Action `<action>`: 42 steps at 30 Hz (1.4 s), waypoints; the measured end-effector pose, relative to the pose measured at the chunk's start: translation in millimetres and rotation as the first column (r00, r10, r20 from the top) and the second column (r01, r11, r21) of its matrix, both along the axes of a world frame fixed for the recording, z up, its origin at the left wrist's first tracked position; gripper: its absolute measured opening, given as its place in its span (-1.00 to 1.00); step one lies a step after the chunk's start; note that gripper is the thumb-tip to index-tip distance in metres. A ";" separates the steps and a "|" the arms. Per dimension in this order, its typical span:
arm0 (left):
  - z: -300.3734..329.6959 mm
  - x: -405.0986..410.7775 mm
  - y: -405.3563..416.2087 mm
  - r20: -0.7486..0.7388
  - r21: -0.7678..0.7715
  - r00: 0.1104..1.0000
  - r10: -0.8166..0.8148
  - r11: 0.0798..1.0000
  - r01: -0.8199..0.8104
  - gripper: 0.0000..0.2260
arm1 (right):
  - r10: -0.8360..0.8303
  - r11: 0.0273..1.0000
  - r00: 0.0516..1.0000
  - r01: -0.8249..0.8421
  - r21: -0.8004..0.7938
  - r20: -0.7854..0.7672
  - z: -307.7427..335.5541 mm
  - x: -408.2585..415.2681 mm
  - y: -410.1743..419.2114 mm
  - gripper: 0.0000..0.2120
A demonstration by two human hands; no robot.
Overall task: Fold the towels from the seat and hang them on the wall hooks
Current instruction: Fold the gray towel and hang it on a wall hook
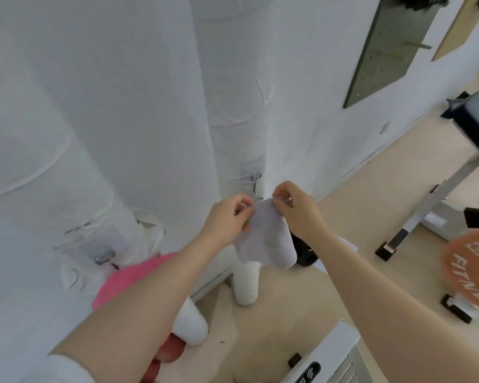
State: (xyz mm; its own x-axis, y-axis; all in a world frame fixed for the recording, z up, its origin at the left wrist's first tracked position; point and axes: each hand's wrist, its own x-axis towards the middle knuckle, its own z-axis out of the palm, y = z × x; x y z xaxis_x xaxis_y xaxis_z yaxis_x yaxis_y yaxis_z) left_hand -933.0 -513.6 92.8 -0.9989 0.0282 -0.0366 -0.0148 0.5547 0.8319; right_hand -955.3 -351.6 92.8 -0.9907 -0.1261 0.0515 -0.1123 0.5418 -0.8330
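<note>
Orange disc (470,275) lettering edge-cropped

White, plain, without pattern: towel (263,239) and wall (122,92). Bright pink: second towel (127,280) under metal hook (104,257); pale beige: floor (365,186). Orange with white letters: round plate (470,269); dark grey with small dots: pegboard (385,51); grey with black feet: bench frame (437,205).
</note>
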 end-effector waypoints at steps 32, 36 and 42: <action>-44.1 -0.6 19.6 0.094 0.005 0.974 0.204 0.979 -0.205 -0.69 | -0.241 0.969 0.946 0.245 0.006 0.215 -37.8 -3.4 3.5 -0.80; -30.3 42.7 24.5 0.097 0.052 0.985 0.140 0.988 -0.146 -0.71 | -0.147 0.987 0.985 0.140 0.083 0.089 -26.5 46.5 7.5 -0.77; -9.0 137.8 53.8 0.076 0.033 0.990 0.119 0.992 -0.121 -0.79 | 0.039 0.973 0.995 -0.057 0.225 0.087 -17.0 140.7 34.1 -0.78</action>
